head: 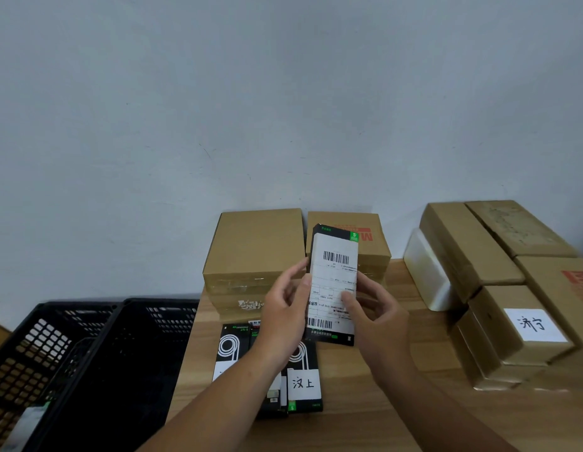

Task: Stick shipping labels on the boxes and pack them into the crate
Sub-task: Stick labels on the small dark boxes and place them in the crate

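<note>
Black box, one, in left hand, right hand; two crates.

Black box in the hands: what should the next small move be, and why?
Probably carry the black box left and lower it into the nearer black crate. The shipping label already lies flat across its face, the left hand and right hand both grip it above the table, and the crate stands open just left of the table edge.

Single head-worn wide-angle view, facing forward and down, close over table, wall beyond
</note>
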### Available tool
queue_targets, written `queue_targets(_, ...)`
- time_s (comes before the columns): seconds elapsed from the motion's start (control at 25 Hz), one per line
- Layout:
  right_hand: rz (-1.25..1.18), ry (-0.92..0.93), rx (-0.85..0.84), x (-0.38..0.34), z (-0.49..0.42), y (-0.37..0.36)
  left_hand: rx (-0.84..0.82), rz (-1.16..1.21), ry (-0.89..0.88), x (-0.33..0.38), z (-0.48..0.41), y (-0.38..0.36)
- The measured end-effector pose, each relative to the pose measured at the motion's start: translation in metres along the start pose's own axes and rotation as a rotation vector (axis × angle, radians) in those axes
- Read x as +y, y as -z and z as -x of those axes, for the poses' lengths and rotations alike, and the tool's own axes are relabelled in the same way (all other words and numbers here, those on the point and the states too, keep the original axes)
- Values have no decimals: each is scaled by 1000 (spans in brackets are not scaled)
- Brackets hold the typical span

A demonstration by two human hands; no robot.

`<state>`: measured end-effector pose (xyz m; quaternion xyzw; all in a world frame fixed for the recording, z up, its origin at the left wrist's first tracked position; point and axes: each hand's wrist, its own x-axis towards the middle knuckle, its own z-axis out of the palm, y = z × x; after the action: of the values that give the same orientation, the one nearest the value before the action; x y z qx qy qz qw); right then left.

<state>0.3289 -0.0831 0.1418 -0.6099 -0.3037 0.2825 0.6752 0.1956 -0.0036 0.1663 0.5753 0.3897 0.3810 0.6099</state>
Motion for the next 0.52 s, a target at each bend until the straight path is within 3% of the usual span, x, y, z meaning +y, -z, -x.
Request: queue_targets(0.52, 43, -1, -91, 15, 8, 2, 26, 14, 57, -17, 14, 12)
